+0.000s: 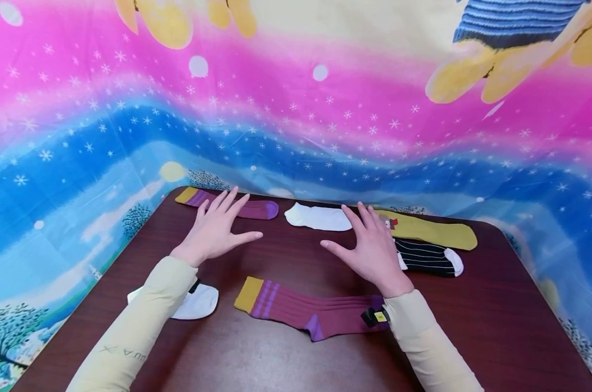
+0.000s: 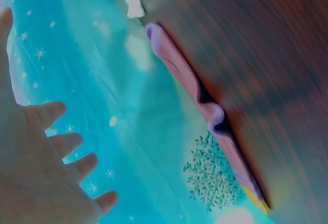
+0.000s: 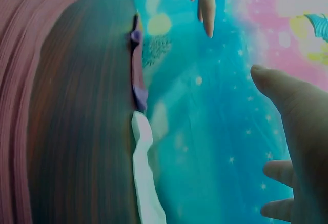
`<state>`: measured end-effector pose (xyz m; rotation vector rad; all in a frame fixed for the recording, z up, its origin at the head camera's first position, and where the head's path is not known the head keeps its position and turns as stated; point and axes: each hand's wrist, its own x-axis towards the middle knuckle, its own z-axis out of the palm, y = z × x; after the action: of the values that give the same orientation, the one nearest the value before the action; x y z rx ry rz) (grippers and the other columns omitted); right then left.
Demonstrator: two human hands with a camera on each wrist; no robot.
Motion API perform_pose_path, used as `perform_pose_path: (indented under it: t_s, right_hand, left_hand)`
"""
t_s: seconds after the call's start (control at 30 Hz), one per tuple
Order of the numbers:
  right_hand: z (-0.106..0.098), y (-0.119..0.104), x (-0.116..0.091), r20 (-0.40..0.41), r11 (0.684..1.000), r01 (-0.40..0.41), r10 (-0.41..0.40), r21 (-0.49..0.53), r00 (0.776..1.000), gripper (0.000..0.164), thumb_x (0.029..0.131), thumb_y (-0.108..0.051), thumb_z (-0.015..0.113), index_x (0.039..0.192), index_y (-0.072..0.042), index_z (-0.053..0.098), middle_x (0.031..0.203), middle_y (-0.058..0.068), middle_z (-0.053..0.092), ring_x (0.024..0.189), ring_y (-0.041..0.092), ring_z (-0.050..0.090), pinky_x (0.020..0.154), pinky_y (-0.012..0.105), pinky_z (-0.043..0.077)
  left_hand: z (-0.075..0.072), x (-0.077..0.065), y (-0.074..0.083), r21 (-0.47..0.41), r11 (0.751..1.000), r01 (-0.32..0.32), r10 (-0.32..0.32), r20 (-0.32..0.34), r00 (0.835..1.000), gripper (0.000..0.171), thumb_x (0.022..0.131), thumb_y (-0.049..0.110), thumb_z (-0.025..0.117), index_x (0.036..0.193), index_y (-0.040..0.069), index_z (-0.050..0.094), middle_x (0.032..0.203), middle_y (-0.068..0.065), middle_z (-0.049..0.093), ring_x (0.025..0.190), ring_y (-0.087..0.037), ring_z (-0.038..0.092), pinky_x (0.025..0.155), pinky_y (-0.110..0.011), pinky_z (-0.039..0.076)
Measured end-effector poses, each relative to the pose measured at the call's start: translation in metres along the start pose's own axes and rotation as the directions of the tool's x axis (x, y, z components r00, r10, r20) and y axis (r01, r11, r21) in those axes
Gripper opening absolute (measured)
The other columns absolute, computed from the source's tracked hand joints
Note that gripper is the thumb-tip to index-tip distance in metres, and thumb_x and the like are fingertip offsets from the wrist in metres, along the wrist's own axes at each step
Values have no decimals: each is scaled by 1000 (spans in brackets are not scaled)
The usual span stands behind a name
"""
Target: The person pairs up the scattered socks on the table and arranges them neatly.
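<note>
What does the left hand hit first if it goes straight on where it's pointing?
Likely the printed backdrop; the left hand seems to point over the far burgundy sock, though its height is hard to judge.

The left forearm [image 1: 135,326] and the right forearm [image 1: 429,337] extend forward. The left hand [image 1: 212,228] and right hand [image 1: 374,247] are apart, with fingers [image 1: 239,204] spread and thumbs [image 1: 249,237] pointing inward.

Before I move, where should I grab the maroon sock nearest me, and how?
I'd probably pinch the maroon sock by its yellow cuff, left hand coming from the left: it lies flat, that end uncovered, while the right sleeve partly hides the toe in the head view.
</note>
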<state>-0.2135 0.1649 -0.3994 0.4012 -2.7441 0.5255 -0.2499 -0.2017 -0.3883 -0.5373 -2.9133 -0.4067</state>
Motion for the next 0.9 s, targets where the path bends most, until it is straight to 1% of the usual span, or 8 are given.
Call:
perform_pose_path:
  t_s: [0.23, 0.43, 0.67, 0.9]
  right_hand:
    - [5, -21, 3, 23, 999, 30, -31, 32, 999, 102, 82, -87, 51, 159, -22, 38, 165, 13, 26, 151, 38, 19, 111, 68, 24]
    - [10, -39, 5, 35, 997, 38, -40, 64, 999, 102, 82, -87, 50, 159, -21, 39, 165, 10, 26, 151, 34, 20, 112, 64, 26]
    - [15, -57, 7, 43, 993, 54, -58, 104, 997, 100, 82, -87, 50, 158, -23, 39, 164, 8, 28, 150, 32, 23, 112, 61, 28]
    - [19, -75, 5, 42, 982, 95, -103, 164, 994, 96, 84, -82, 55, 156, -21, 43, 161, 8, 33, 147, 29, 30, 110, 57, 34]
  left_hand:
    - [-6, -12, -10, -15, 1000, 27, -27, 10, 1000, 105, 83, 83, 55, 162, 18, 31, 168, -11, 14, 152, -37, 12, 115, -65, 4]
    - [-10, -22, -18, -9, 999, 45, -45, 21, 999, 105, 84, 84, 53, 161, 16, 31, 168, -13, 15, 151, -39, 14, 114, -68, 6]
    - [-11, -32, -26, -29, 996, 86, -83, 71, 994, 105, 85, 82, 53, 160, 12, 34, 167, -17, 18, 150, -42, 16, 112, -70, 8]
    - [-13, -43, -31, -67, 990, 122, -114, 123, 986, 103, 85, 80, 56, 159, 10, 36, 164, -22, 23, 149, -45, 18, 108, -74, 13]
